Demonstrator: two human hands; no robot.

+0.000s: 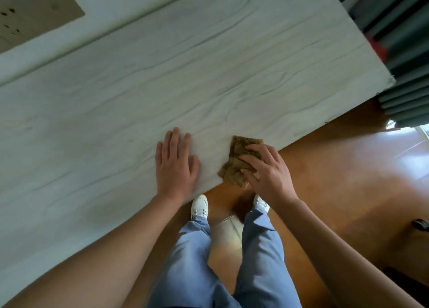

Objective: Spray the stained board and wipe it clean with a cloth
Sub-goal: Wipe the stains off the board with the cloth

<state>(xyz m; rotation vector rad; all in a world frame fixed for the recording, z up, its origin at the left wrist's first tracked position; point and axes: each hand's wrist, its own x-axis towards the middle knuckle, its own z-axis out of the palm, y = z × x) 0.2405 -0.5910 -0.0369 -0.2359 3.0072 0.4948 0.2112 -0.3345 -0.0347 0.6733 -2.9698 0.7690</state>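
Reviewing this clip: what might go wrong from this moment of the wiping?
1. The cloth sits at the near edge of the board, partly overhanging it; a stroke by the right hand toward the body may drag it onto the floor.
2. The left hand lies flat on the board and may leave fresh marks there.

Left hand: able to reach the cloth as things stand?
Probably yes. The left hand rests flat on the board just beside the cloth, with only bare board between; the right hand covers part of the cloth.
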